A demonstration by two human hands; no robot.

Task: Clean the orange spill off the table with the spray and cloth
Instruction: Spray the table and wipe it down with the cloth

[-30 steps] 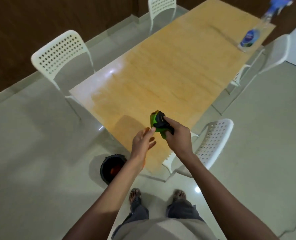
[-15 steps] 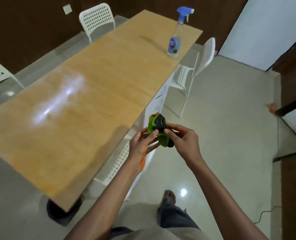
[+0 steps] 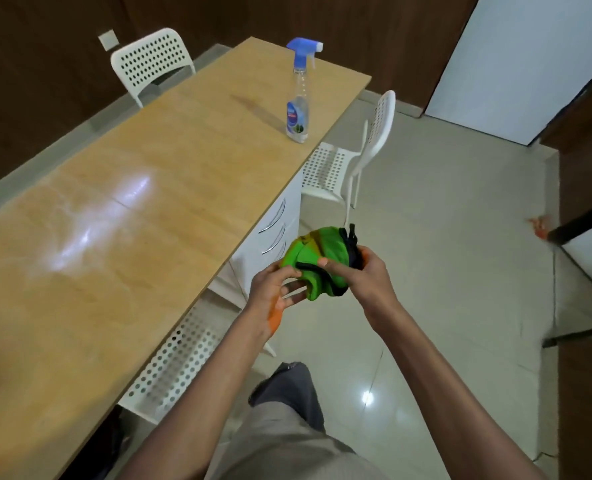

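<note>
Holding a bunched green cloth [image 3: 317,263] with dark edging in the lower centre of the frame, both hands meet over the floor, just off the right edge of the tabletop [image 3: 124,216]. Right hand [image 3: 363,275]: fingers curled round the right side of the cloth, thumb pinching it from the front. Left hand [image 3: 275,291]: fingers partly curled against the cloth's lower left side, fingertips touching the fabric; an orange stain shows on the heel of the palm. Cloth: yellow-orange discolouration on its upper left fold. Spray bottle [image 3: 298,98]: clear body, blue trigger head, blue label, standing upright near the far right edge of the tabletop, upper centre of the frame, well apart from the hands. Tabletop: light wood grain, running from the lower left to the upper centre, with a bright glare patch at mid-left; a faint orange tint near the lower left may be residue, though the blur there leaves it uncertain. White perforated chair [image 3: 150,65], upper left, beyond the tabletop. Second white perforated chair [image 3: 374,133], right of the tabletop near the bottle. White drawer unit [image 3: 273,230] with curved handles under the tabletop edge. Small orange mark [image 3: 538,226] on the floor, right of frame.
</note>
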